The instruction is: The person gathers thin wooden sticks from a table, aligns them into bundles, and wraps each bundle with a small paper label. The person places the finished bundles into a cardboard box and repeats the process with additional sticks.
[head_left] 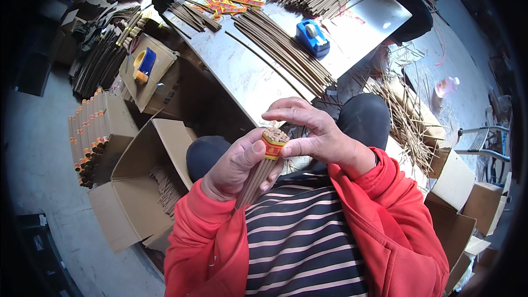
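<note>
A bundle of brown incense sticks (254, 182) slants up in front of my striped shirt, its blunt ends facing upward. Near its top runs a red and yellow paper band (273, 149). My left hand (243, 159) is closed around the bundle just below and beside the band. On the other side, the thumb of my right hand (322, 135) touches the band's edge. That hand's fingers stretch over the bundle's top, apart from the thumb. The lower end of the bundle is hidden by my left hand and sleeve.
Ahead, a metal-topped table (236, 82) carries loose incense sticks (286, 49), a blue tape dispenser (312, 38) and several paper bands (228, 1). An open carton (129, 203) stands at my left, beside stacked banded bundles (88, 132). Sticks (404, 121) lie heaped at right. Other people sit across the table.
</note>
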`<state>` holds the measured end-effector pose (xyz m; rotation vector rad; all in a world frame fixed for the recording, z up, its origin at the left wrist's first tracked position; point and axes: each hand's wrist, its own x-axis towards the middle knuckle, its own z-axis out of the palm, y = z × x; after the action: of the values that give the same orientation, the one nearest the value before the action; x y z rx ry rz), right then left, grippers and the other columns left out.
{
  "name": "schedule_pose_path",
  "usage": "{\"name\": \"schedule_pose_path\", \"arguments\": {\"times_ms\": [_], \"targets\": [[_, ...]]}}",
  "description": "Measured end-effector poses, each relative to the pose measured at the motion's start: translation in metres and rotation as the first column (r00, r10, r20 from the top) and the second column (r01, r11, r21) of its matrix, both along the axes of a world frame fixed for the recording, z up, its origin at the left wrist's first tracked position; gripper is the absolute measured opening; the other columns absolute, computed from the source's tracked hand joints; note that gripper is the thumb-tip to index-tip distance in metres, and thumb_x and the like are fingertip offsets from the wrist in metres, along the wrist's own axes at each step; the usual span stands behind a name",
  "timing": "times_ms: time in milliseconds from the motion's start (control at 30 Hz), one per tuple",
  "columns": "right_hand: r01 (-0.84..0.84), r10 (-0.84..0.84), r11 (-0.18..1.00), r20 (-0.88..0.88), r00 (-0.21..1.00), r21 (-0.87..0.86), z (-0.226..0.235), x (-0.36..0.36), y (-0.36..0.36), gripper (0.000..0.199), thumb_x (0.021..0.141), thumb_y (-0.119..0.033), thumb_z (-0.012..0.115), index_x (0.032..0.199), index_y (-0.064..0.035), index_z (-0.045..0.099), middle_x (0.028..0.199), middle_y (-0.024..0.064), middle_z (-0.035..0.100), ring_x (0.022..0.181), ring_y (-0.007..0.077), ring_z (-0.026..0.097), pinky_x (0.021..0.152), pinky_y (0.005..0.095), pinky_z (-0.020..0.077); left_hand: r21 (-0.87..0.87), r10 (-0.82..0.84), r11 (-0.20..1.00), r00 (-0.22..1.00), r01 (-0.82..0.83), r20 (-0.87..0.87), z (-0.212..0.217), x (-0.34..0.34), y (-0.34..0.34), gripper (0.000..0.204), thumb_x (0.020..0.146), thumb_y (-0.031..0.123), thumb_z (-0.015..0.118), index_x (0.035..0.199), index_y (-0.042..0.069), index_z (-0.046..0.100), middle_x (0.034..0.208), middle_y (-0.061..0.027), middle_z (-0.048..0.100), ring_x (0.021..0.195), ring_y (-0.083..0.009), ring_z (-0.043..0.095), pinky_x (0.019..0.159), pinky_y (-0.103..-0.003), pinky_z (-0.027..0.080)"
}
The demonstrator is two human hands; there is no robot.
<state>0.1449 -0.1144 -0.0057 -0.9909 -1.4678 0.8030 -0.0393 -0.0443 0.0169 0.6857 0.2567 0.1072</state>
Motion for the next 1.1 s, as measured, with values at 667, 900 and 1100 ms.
{"name": "schedule_pose_path", "arguments": {"times_ms": [667, 900, 1100], "targets": [[-0.003, 0.003, 1.0, -0.05, 0.999, -0.002, -0.017, 0.018, 0.002, 0.032, 0.075, -0.022, 0.073, 0.095, -0.0009, 0.059, 0.095, 0.0094, 0.057, 0.091, 0.0208, 0.054, 0.081, 0.03, 0.0437, 0.403, 0.179, 0.914, 0.942, -0.052, -0.285, 0.015, 0.024, -0.003, 0.042, 0.092, 0.03, 0.052, 0.116, -0.004, 0.049, 0.095, -0.0056, 0.056, 0.083, -0.0097, 0.053, 0.077, -0.022, 0.043], [-0.133, 0.107, 0.949, -0.107, 0.989, -0.285, -0.012, 0.033, 0.011, 0.038, 0.079, -0.027, 0.069, 0.104, -0.0007, 0.057, 0.098, 0.0097, 0.058, 0.091, 0.0178, 0.056, 0.079, 0.0281, 0.0458, 0.302, 0.198, 0.948, 0.934, -0.104, -0.298, 0.001, 0.033, 0.004, 0.039, 0.088, 0.035, 0.057, 0.105, 0.0, 0.052, 0.079, -0.0049, 0.057, 0.064, -0.0093, 0.055, 0.057, -0.02, 0.046], [0.51, -0.521, 0.771, 0.082, 0.85, -0.382, -0.037, 0.128, 0.079, 0.028, 0.082, -0.02, 0.062, 0.1, 0.0019, 0.06, 0.08, 0.0084, 0.061, 0.077, 0.013, 0.058, 0.07, 0.0259, 0.0469, 0.322, 0.32, 0.923, 0.881, -0.208, -0.349, -0.006, 0.031, 0.012, 0.033, 0.087, 0.029, 0.059, 0.102, 0.0, 0.052, 0.077, -0.0049, 0.059, 0.06, -0.0083, 0.056, 0.054, -0.018, 0.046]]}}
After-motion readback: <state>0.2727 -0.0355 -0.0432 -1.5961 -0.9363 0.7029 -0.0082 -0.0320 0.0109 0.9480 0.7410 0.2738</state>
